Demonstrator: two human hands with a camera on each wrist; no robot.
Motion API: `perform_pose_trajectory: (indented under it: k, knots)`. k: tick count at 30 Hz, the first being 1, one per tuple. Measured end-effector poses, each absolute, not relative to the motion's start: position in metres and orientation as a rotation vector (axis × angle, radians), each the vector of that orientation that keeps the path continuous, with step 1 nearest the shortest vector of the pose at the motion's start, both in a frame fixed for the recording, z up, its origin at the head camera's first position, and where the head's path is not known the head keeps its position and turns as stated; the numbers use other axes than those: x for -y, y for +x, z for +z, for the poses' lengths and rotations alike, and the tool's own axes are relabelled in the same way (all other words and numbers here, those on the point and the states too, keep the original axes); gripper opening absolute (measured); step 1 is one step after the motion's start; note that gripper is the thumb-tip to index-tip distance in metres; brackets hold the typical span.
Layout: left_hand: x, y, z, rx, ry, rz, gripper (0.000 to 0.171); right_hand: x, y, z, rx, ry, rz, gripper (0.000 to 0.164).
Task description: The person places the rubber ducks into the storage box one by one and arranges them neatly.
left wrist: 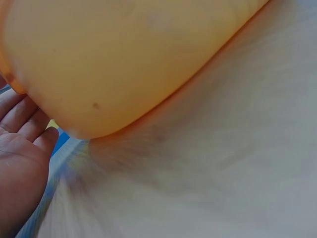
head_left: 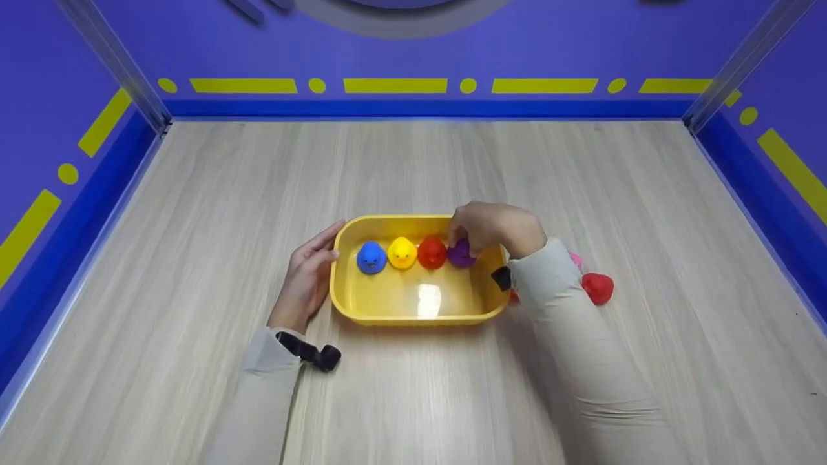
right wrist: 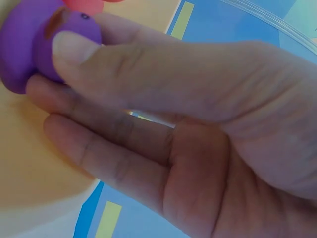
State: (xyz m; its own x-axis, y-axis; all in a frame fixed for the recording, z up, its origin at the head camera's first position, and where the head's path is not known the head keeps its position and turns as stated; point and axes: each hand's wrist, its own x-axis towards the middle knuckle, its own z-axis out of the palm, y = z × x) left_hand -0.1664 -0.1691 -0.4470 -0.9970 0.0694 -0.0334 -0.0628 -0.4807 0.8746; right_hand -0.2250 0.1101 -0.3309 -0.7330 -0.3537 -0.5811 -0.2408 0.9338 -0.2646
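You appear to be at the step of setting the purple toy duck (head_left: pixel 461 254) into the row inside the yellow tray (head_left: pixel 417 320), which sits around the middle of the worktop (head_left: pixel 413 387), between its left and right edges. The row runs nearer the tray's far edge than its near one: the blue toy duck (head_left: pixel 371 258) towards the left end, then the yellow toy duck (head_left: pixel 402 253), the red toy duck (head_left: pixel 432 252) and the purple one towards the right end.

The next move seems to call for squaring the purple duck with its neighbours, then parting your fingers gently and lifting away so that the red duck isn't nudged.

Your right hand (head_left: pixel 497 226) reaches over the tray's far right corner with a narrow grip, holding the purple duck; the right wrist view shows your thumb pressed against its head and fingers on the other side. You cannot tell whether the duck's weight is on the tray's floor.

Your left hand (head_left: pixel 309 274) has a loose, fairly wide grip, its thumb at the tray's left rim and its fingers laid nearly straight along the outside by the far left corner.

Towards the worktop's right edge, beyond the tray, you have a red toy (head_left: pixel 597 288) and a pink toy (head_left: pixel 576 259), the pink one mostly hidden by your right sleeve (head_left: pixel 552 278)
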Motion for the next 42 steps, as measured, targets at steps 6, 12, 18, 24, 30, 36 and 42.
perform_pose_trajectory:
  k: [6, 12, 18, 24, 30, 36, 42]
  knots:
    - [0.169, -0.166, -0.448, -1.539, 0.002, 2.638, 0.057, -0.112, -0.224, -0.331, -2.440, -0.402, -0.234, 0.040]
    - [0.169, -0.167, -0.448, -1.551, 0.013, 2.629, 0.058, -0.113, -0.221, -0.328, -2.461, -0.448, -0.250, 0.041]
    - [0.170, -0.166, -0.447, -1.562, 0.027, 2.608, 0.058, -0.116, -0.216, -0.324, -2.485, -0.539, -0.260, 0.043]
    - [0.169, -0.167, -0.448, -1.564, 0.033, 2.613, 0.058, -0.124, -0.212, -0.318, -2.543, -0.625, -0.320, 0.041]
    - [0.169, -0.166, -0.448, -1.576, 0.021, 2.616, 0.058, -0.145, -0.206, -0.316, -2.600, -0.785, -0.407, 0.037]
    - [0.168, -0.166, -0.447, -1.568, 0.015, 2.629, 0.058, -0.168, -0.199, -0.320, -2.667, -0.883, -0.473, 0.038]
    - [0.168, -0.166, -0.446, -1.574, 0.017, 2.622, 0.058, -0.189, -0.193, -0.329, -2.703, -0.869, -0.537, 0.037]
